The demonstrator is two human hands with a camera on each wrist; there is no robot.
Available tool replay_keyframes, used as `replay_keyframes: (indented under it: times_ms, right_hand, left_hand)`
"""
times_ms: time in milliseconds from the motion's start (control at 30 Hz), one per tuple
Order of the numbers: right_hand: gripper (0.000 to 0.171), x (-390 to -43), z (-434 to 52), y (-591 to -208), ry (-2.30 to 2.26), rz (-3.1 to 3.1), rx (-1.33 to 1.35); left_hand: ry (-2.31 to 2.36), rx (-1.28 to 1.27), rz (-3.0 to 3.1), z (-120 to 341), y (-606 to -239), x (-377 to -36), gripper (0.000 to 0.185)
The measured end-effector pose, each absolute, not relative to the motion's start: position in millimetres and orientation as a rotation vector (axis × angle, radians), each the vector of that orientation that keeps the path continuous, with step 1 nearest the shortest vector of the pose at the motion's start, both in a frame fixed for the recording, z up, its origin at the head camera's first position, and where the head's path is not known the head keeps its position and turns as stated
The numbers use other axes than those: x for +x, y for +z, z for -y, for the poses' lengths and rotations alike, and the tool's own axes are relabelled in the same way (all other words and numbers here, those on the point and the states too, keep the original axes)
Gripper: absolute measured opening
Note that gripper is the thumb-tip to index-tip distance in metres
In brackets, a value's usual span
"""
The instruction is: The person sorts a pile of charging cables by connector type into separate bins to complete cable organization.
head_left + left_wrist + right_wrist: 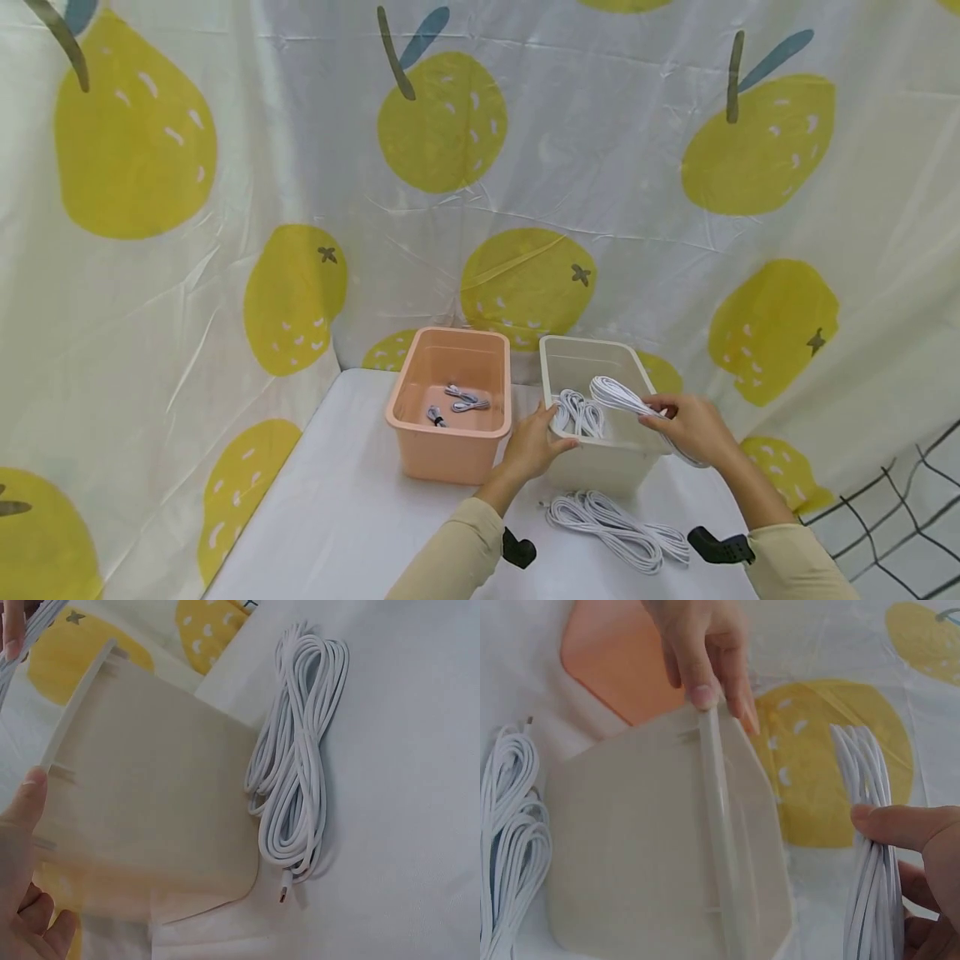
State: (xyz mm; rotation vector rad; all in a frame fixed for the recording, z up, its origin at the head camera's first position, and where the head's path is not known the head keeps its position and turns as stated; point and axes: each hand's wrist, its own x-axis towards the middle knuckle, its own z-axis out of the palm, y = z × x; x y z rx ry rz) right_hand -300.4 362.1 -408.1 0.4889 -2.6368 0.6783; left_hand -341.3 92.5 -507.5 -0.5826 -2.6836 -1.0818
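Note:
My left hand [529,446] grips the near left rim of a cream plastic bin [600,467], thumb outside and fingers over the edge. In my right hand [693,427] a looped bundle of white cable [618,394] is pinched between thumb and fingers, above the bin's right side. Another white cable bundle [576,414] lies inside the bin. On the table in front of it rest more coiled white cables [296,750], one showing a small metal-tipped plug [286,886] in the left wrist view.
Left of the cream bin stands an orange bin [450,457] holding several small grey-white cables [468,403]. Both bins sit on a white-covered table [337,517], close to a fruit-patterned curtain [600,150] behind. Dark-lined netting-patterned cloth [900,500] is at the right.

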Motion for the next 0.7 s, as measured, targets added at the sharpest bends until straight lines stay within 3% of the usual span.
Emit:
replay_keyframes:
  times_ms: [400, 700]
  right_hand:
    - [0.024, -349, -350, -403, 0.723, 2.675, 0.405]
    - [0.034, -368, -346, -403, 0.744, 2.742, 0.264]
  left_hand:
    - [-1.099, -0.596, 2.657, -92, -512, -344, 0.08]
    - [-1.081, -0.598, 2.681, -92, -508, -342, 0.08]
